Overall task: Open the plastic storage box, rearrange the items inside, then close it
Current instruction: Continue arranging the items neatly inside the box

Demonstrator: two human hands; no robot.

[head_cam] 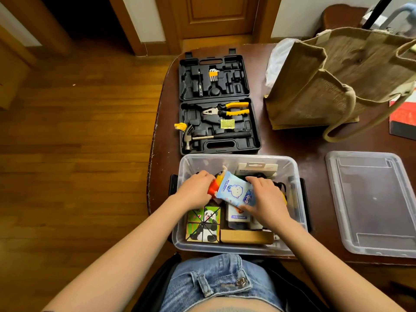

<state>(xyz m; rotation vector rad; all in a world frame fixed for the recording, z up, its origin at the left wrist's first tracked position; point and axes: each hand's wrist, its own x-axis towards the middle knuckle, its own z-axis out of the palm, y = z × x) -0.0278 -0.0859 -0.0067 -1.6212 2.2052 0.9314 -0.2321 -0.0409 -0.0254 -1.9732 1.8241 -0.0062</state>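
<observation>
Your right hand (265, 199) pinches the pale-blue wipes packet (235, 190) lying diagonally in the clear plastic box (238, 249), while your left hand (195, 191) seemingly grips the red toy (213, 185).

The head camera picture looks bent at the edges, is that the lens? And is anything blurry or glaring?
Head view: yes, a wide-angle lens bows the door frame and floorboards toward the edges; the clear lid shows soft pale sheen, no harsh glare; light is even, shadows faint; both hands, left and right, and the blue packet look fairly sharp, small print stays unreadable.
</observation>
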